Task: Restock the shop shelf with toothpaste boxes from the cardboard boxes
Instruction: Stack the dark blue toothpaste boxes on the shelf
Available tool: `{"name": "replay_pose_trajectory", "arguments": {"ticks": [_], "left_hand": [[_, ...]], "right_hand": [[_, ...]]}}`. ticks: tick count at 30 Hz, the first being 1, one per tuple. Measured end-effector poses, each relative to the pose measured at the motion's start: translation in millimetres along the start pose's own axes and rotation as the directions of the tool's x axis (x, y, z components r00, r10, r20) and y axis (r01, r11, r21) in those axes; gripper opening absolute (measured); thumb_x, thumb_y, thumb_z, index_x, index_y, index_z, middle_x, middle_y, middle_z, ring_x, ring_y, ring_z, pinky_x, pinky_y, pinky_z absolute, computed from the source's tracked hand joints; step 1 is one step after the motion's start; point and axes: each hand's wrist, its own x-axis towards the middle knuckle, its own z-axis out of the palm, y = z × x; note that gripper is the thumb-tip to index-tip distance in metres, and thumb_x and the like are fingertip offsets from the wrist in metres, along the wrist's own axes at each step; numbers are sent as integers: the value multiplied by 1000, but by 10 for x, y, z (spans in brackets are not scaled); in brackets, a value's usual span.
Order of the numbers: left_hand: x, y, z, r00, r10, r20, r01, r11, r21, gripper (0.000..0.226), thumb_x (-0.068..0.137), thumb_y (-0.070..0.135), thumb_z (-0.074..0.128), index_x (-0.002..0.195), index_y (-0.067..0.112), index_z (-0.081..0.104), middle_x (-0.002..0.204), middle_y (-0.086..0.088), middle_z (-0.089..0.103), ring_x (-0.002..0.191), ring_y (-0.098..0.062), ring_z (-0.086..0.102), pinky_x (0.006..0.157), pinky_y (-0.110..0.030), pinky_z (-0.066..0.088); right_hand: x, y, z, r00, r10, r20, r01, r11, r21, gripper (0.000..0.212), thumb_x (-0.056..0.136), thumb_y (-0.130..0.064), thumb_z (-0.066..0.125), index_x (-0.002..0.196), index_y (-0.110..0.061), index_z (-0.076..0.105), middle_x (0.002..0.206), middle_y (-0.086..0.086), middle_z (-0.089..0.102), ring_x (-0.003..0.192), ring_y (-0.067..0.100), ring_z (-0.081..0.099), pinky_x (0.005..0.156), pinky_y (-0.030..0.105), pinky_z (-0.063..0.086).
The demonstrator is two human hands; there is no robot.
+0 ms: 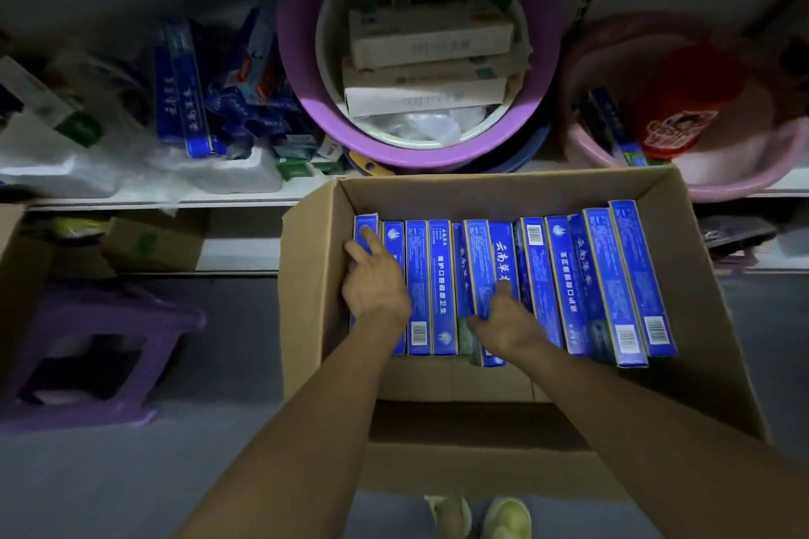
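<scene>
Head view: left hand (376, 280) fingers (372, 239) spread apart, resting flat on the leftmost toothpaste boxes (437, 284), tips at the far end of the box against the carton's left wall; not clamped on anything. Right hand (503, 319) fingers curled around the near ends of two or three boxes mid-row, looks like a pinch forming, though I can't tell if it's fully closed.

Step, as I read it: picking a batch out of the cardboard carton (516, 188). Next move needs the right hand to close firmly on the bundle, the left to steady or grab its own, then a lift clear of the carton walls and up to the shelf (166, 202) just beyond the carton's far edge.

Boxes: long, slim, glossy blue with white print and barcodes, standing on edge in one row across the carton, right end leaning slightly. Rigid card, slippery finish, so a bundle may fan out.
</scene>
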Motion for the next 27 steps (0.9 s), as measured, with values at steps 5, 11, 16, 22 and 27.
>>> {"name": "replay_pose_trajectory", "arguments": {"ticks": [5,11,16,22,27], "left_hand": [[-2,56,21,999,-36,-4,36,999,30,67,84,22,67,136,-2,31,134,-17,34,107,-23,57,87,-29,49],[-70,63,87,992,85,-89,-75,990,117,59,92,22,54,145,15,30,152,-16,14,130,-31,31,105,-35,33],[-162,54,218,993,68,94,-70,997,14,82,86,8,62,147,36,15,157,-16,-4,122,-36,41,82,-39,51],[-145,-111,147,992,-13,128,93,757,-647,91,77,18,69,144,46,15,136,-9,42,103,-35,60,88,-44,52],[-468,-65,-91,971,-15,238,235,229,-945,71,89,0,57,141,42,34,114,3,65,92,-15,67,80,-39,57]], "right_hand": [[-12,-6,-70,1000,12,25,-12,1000,7,75,92,-35,59,146,-10,14,127,11,53,101,28,60,88,47,52],[0,21,-87,1000,14,20,-15,1000,18,79,93,-36,58,150,-9,10,130,11,51,99,27,59,86,39,51],[21,65,-100,999,34,23,-35,996,79,74,93,-29,59,149,-7,16,118,12,57,100,28,59,89,43,52],[-2,149,-241,996,68,60,-79,972,219,64,89,-24,64,142,-9,31,132,8,52,114,29,56,96,39,49],[-257,190,-529,994,58,93,-90,914,396,37,87,-23,66,117,-10,49,118,11,64,95,23,65,75,33,56]]}}
